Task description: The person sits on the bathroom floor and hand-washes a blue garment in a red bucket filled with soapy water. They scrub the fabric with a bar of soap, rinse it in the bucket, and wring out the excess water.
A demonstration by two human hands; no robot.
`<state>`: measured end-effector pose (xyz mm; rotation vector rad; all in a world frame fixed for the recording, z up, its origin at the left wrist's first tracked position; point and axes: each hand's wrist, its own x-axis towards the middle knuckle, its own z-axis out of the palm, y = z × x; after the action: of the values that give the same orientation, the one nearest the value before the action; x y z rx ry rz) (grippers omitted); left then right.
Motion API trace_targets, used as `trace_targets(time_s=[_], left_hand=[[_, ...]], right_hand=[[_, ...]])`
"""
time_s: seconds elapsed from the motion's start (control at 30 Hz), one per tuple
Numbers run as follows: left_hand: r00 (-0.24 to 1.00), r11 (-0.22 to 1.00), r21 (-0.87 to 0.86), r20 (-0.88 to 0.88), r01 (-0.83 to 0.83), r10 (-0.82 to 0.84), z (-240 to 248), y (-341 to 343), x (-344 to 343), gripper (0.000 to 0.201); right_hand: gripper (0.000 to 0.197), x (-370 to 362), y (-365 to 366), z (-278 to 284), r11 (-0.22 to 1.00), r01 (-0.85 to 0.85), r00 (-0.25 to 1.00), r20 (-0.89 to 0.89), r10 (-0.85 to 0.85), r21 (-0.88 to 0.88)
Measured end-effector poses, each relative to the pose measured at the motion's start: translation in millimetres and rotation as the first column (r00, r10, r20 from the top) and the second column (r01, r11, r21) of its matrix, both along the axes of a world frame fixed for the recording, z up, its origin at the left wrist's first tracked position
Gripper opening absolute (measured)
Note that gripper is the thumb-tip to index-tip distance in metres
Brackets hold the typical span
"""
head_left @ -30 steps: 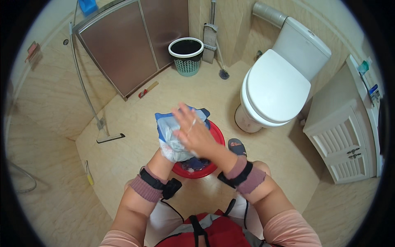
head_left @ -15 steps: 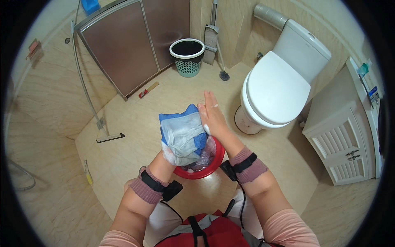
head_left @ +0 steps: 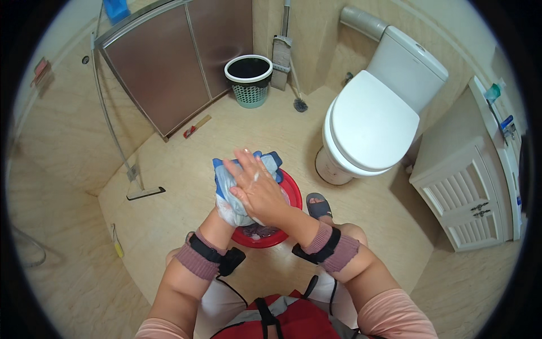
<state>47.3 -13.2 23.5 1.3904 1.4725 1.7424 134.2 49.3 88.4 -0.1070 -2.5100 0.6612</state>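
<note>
Over a red basin (head_left: pixel 263 243) I have a wet light-blue and blue cloth (head_left: pixel 224 176), which lies over my left hand (head_left: pixel 225 211). Its fingers are hidden by the cloth, and white suds coat the part near the wrist. My right hand (head_left: pixel 258 189) lies flat on top of the cloth with its fingers stretched and a little apart, a trace of foam on its back. Sudsy, purplish contents (head_left: pixel 257 230) show in the basin below, mostly covered by my hands.
A white toilet (head_left: pixel 372 121) stands right of the basin, beyond my sandalled foot (head_left: pixel 319 206). Farther back are a lidless bin (head_left: pixel 250 93) and a toilet brush (head_left: pixel 300 105). A squeegee (head_left: pixel 145 194) leans at left, a red-headed brush (head_left: pixel 196 127) lies behind, and a white cabinet (head_left: pixel 460 192) stands far right.
My right hand has moved left from the cloth's right edge onto its top. The cloth is now bunched and partly covered. My right foot has come into view beside the basin.
</note>
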Motion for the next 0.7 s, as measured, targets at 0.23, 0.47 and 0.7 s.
trace_targets(time_s=[0.23,0.47,0.7], left_hand=[[0.631,0.995,0.090,-0.769,-0.049,0.101,74,-2,1,0.035],[0.573,0.973,0.163,-0.787,-0.165,0.229,97,3,-3,0.035],[0.574,0.973,0.169,-0.786,-0.156,0.229,103,4,2,0.036]], right_hand=[[0.051,-4,101,-32,0.783,0.481,0.863,0.055,-0.502,-0.394],[0.037,59,233,-44,-0.006,0.193,0.515,0.107,-0.851,-0.981],[0.028,139,304,-66,-0.030,-0.374,0.146,-0.026,-0.989,-0.927]])
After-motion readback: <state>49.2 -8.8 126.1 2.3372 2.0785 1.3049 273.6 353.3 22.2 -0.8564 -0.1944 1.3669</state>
